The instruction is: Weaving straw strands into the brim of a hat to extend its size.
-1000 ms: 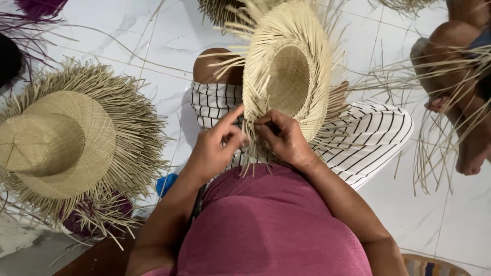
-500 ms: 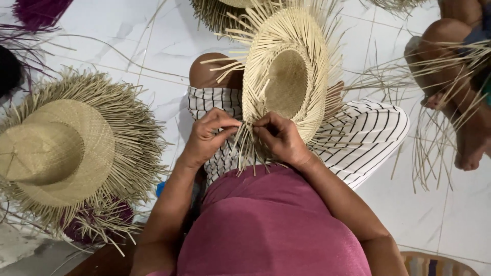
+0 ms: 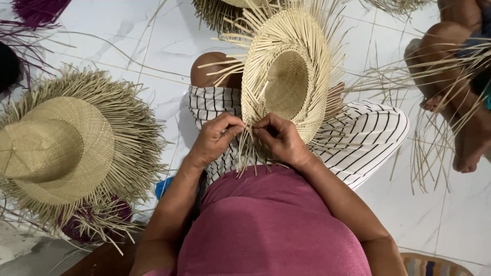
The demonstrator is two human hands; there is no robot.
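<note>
A sleeveless magenta knit top (image 3: 271, 230) fills the lower centre, stretched smooth over the torso, both arms bare from the shoulder down. Toward twelve o'clock from it, white trousers with thin black stripes (image 3: 363, 138) cover the legs. No rings or bracelets show on the left hand (image 3: 215, 140) or right hand (image 3: 281, 140).

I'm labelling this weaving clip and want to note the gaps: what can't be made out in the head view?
- Fingertips of the left hand and right hand: buried among loose strands of the unfinished straw hat.
- Hat's outer crown: turned away.
- Nearby person's foot: body cut by the right edge.
- Purple bundle: mostly under the finished-looking hat.
</note>
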